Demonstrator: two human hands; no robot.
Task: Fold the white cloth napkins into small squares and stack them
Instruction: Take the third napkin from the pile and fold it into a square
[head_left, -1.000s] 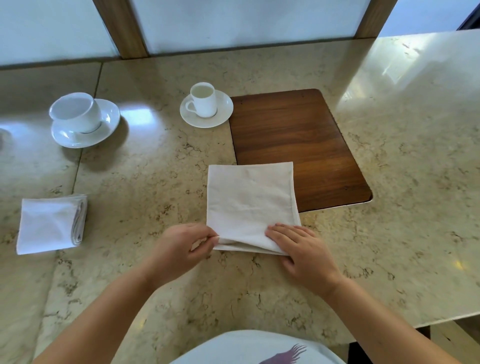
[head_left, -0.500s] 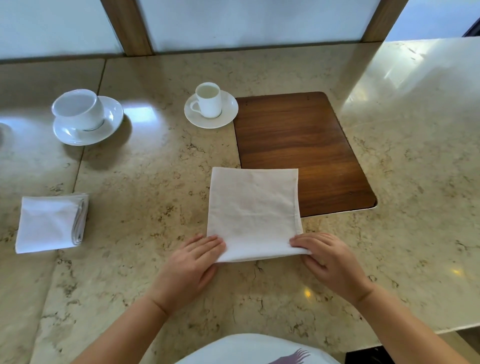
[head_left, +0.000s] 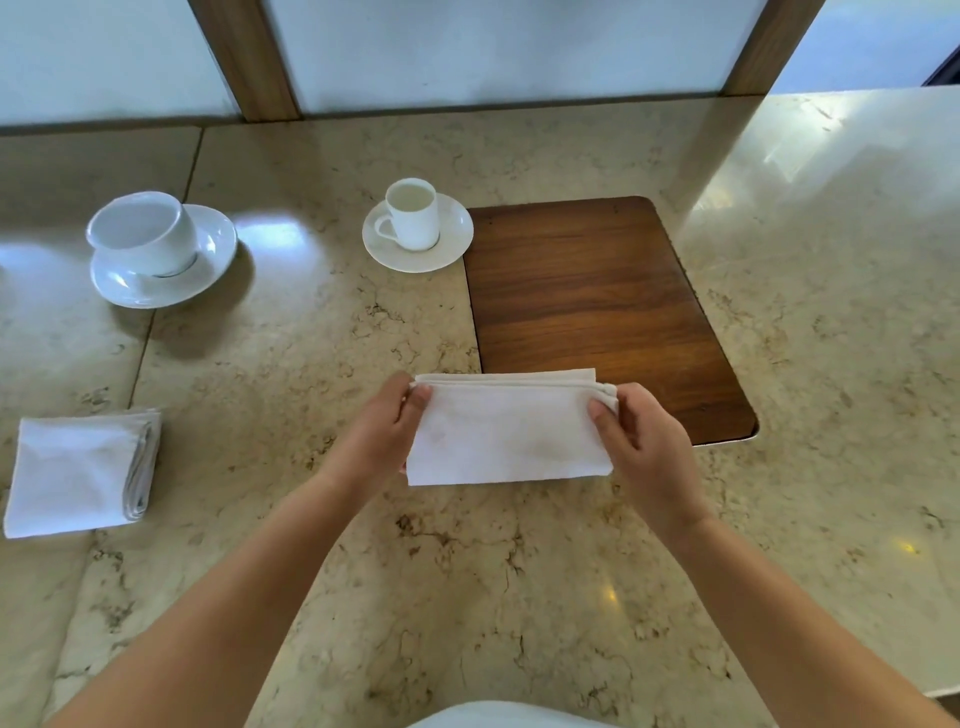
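Left fingers (head_left: 415, 402) and right fingers (head_left: 602, 415) pinch the far corners of the napkin (head_left: 506, 434), thumbs on top. It lies on the tabletop (head_left: 519, 571), long axis left to right, far corner over the board (head_left: 597, 306). If either pinch slips, the layers may skew and the fold come out crooked. The stack (head_left: 78, 473) sits well left.

Bright daylight, coming thru the frosted panels (head_left: 498, 52) at the back. Glare patches on the marble countertop (head_left: 311, 597) just right of the large cup (head_left: 143, 234) & in the far right corner; small yellow glints near right of frame. Soft shadow falls fwd-right of the large cup, fainter one beside the folded stack (head_left: 78, 470). Wide-angle bending toward edges: countertop lines curve. Focus sharp mid-frame, slight softness at borders.
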